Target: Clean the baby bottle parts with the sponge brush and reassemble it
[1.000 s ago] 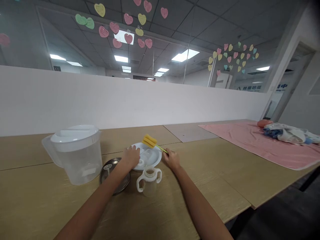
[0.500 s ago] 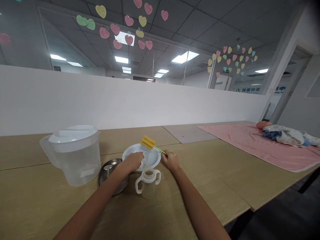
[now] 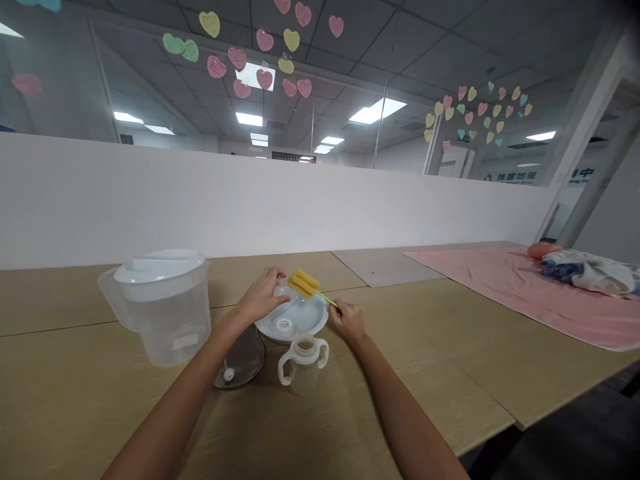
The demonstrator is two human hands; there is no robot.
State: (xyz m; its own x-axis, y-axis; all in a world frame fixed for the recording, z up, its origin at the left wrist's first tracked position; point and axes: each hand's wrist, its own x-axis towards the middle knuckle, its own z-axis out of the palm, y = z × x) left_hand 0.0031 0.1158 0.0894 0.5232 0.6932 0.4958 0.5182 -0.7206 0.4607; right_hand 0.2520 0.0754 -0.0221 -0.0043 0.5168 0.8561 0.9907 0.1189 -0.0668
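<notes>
My right hand (image 3: pixel 349 321) is closed round the thin green handle of a bottle brush, whose yellow sponge head (image 3: pixel 303 283) is over the white bowl (image 3: pixel 320 325). At the bowl's left side, my left hand (image 3: pixel 263 295) curves its thumb and fingers round a clear plastic cap (image 3: pixel 281 291), partly hidden by the fingers. A white ring-shaped lid (image 3: pixel 285 325) lies in the bowl. In front of the bowl stands a clear baby bottle (image 3: pixel 303 377) with a white two-handled collar and an open top.
Left of the bowl, a metal dish (image 3: pixel 245 360) holds a small white-ended piece (image 3: pixel 229 375), partly behind my left forearm. A lidded clear pitcher (image 3: pixel 173 313) stands farther left. A pink cloth (image 3: pixel 500 287) with bunched fabric (image 3: pixel 590 270) covers the right side.
My left hand has risen out of the bowl, now with the clear cap between its fingers. The brush stays in my right hand above the bowl. The view has shifted slightly.
</notes>
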